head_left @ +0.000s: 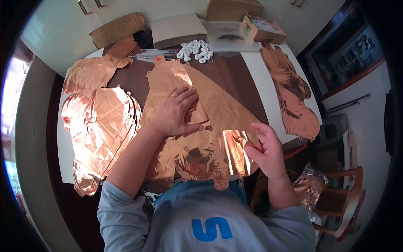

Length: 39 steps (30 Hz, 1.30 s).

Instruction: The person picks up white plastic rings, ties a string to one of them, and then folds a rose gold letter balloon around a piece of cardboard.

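A flat, uninflated rose-gold foil balloon (226,103) lies across the middle of the table, its small tabs and a red spot at the far end. Its near part is folded over, and this shiny section (195,155) reaches the table's front edge by my body. My left hand (178,110) rests on the foil with its fingers stretched out and the thumb pointing right. At the right edge of the balloon, my right hand (268,151) has the foil between its thumb and curled fingers.
More flat foil balloons (98,130) are stacked at the left, and another pile (289,92) lies at the right. White ribbon rolls (195,51), pale sticks (155,53) and cardboard boxes (264,28) stand at the back. A wooden chair (354,189) is at the right.
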Tool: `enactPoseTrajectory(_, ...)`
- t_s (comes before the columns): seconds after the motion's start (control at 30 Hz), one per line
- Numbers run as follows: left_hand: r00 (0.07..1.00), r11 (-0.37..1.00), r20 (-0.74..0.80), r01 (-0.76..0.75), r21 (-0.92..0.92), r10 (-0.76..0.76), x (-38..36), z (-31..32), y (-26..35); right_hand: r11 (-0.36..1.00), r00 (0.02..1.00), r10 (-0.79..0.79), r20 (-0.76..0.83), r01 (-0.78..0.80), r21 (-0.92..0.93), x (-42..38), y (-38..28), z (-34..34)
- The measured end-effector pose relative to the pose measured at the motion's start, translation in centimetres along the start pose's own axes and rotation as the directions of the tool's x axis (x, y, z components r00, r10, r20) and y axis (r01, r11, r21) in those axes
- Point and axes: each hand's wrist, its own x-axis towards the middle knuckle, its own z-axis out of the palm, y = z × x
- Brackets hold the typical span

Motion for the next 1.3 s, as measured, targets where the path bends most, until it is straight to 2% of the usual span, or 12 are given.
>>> enactPoseTrajectory(0.2, 1.000, 1.000, 0.023, 0.010, 0.018, -0.010, 0.3, -0.2, 0.1, 0.951, 0.924, -0.164, 0.345, 0.242, -0.195, -1.2, -2.6, 7.6)
enactPoseTrajectory(0.3, 1.000, 1.000, 0.022, 0.017, 0.008, -0.017, 0.2, -0.1, 0.0, 0.829, 0.828, -0.371, 0.420, 0.499, -0.252, -1.5, -0.8, 9.7)
enactPoseTrajectory(0.37, 1.000, 1.000, 0.014, 0.011, -0.006, -0.011, 0.1, -0.1, 0.0, 0.862, 0.789, -0.415, 0.454, 0.501, -0.083, -1.5, -0.4, 9.5)
enactPoseTrajectory(0.5, 1.000, 1.000, 0.011, -0.001, -0.008, 0.001, 0.1, 0.1, -0.2, 0.816, 0.742, -0.531, 0.408, 0.578, 0.012, -1.4, 0.6, 6.2)
enactPoseTrajectory(0.57, 1.000, 1.000, 0.008, 0.008, -0.007, -0.008, 0.0, 0.1, -0.2, 0.762, 0.795, -0.552, 0.250, 0.603, -0.236, -1.1, 1.6, 4.0)
enactPoseTrajectory(0.73, 1.000, 1.000, 0.021, 0.018, 0.000, -0.018, 0.1, -0.1, 0.1, 0.861, 0.980, -0.181, -0.083, 0.117, -0.494, -2.8, 1.4, -0.3)
enactPoseTrajectory(0.87, 0.998, 1.000, 0.052, 0.028, 0.010, -0.028, 0.3, -0.2, 0.1, 0.730, 0.988, 0.126, 0.088, -0.032, -0.683, -6.1, 3.6, -1.8)
enactPoseTrajectory(0.93, 0.998, 1.000, 0.051, 0.029, 0.013, -0.029, 0.3, -0.2, 0.1, 0.899, 0.946, 0.320, 0.052, -0.286, -0.332, -7.0, 5.7, -1.3)
enactPoseTrajectory(1.0, 0.999, 1.000, 0.033, 0.019, 0.015, -0.020, 0.3, -0.1, 0.1, 0.848, 0.883, 0.467, 0.047, -0.462, 0.259, -7.0, 6.2, 0.5)
enactPoseTrajectory(1.1, 0.999, 1.000, 0.035, 0.014, 0.020, -0.015, 0.2, -0.3, 0.1, 0.824, 0.895, 0.446, 0.017, -0.418, 0.382, -6.8, 5.1, 2.0)
enactPoseTrajectory(1.2, 0.998, 0.999, 0.055, -0.004, 0.052, 0.001, 0.3, -0.5, 0.0, 0.977, 0.977, 0.213, -0.011, -0.212, 0.034, -6.1, 2.9, 1.5)
enactPoseTrajectory(1.3, 0.998, 0.988, 0.067, 0.001, 0.153, -0.011, 0.3, -1.0, 0.9, 0.962, 0.999, 0.001, -0.038, -0.011, -0.275, -5.1, 3.0, 0.8)
